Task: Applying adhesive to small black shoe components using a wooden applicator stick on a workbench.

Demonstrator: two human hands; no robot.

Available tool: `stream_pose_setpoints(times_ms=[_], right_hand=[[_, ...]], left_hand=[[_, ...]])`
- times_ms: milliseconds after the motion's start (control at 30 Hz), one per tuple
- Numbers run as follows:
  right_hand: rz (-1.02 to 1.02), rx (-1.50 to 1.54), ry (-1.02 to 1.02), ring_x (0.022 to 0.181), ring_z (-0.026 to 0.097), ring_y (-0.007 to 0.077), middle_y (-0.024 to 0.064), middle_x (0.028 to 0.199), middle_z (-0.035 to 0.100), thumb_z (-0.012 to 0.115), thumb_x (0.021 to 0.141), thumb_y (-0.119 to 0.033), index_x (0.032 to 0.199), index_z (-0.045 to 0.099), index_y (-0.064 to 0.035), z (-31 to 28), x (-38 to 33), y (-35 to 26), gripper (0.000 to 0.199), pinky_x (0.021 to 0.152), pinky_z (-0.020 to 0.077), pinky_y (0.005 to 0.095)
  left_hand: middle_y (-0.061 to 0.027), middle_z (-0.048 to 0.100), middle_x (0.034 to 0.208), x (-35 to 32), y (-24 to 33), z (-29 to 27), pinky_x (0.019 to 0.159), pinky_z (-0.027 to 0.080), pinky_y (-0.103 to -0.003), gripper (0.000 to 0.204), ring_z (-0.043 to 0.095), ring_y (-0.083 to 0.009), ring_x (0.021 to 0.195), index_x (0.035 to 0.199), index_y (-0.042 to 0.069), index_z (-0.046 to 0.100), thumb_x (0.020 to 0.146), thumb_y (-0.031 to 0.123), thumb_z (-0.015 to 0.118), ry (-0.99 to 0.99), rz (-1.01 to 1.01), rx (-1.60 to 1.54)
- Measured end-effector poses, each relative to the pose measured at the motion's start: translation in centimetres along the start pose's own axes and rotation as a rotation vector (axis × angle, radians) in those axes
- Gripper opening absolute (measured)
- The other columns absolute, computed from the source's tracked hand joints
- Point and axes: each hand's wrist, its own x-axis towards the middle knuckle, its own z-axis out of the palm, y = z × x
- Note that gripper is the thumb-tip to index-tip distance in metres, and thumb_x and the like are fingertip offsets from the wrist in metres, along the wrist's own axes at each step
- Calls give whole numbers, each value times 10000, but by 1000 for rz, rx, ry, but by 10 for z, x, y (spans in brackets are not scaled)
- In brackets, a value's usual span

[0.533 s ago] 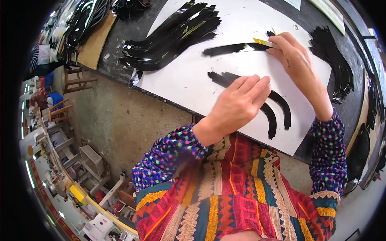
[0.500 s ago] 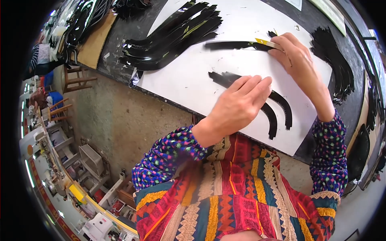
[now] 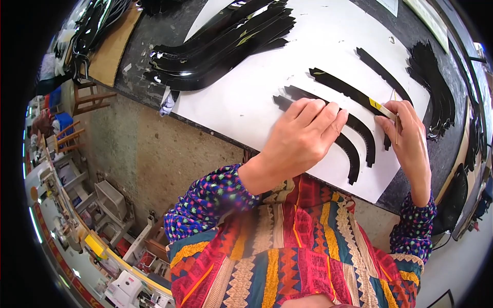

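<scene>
From the head view, the left hand [image 3: 303,136] presses flat on curved black strips [image 3: 354,131] lying on the white board [image 3: 246,97], while the right hand [image 3: 408,133] pinches a thin stick [image 3: 395,115] beside a long glossy black strip [image 3: 344,88] with a yellow patch. This looks like gluing or placing; aligning it needs care.

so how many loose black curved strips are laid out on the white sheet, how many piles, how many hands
loose black curved strips on the white sheet: 4
piles of black strips: 2
hands, left hand and right hand: 2
total: 8
</scene>
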Motion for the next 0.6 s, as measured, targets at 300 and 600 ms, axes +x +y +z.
stream_pose_setpoints(times_ms=[300, 600], right_hand=[[44, 2, -56, 726, 559, 251, 138, 944, 593, 687, 925, -96, 1089, 599, 27, -12, -22, -11, 223, 679, 469, 340], [-300, 75, 133, 951, 626, 264, 176, 1166, 526, 567, 837, 208, 1445, 490, -23, 18, 13, -42, 655, 832, 572, 348]], left_hand=[[-119, 593, 1250, 4, -4, -5, 901, 440, -343, 448, 562, -228, 1037, 1271, 17, 656, 826, 54, 625, -39, -41, -10], [-76, 586, 1337, -6, -8, -19, 1011, 388, -356, 425, 548, -197, 1156, 1311, 45, 632, 894, 104, 582, -145, -147, 93]])
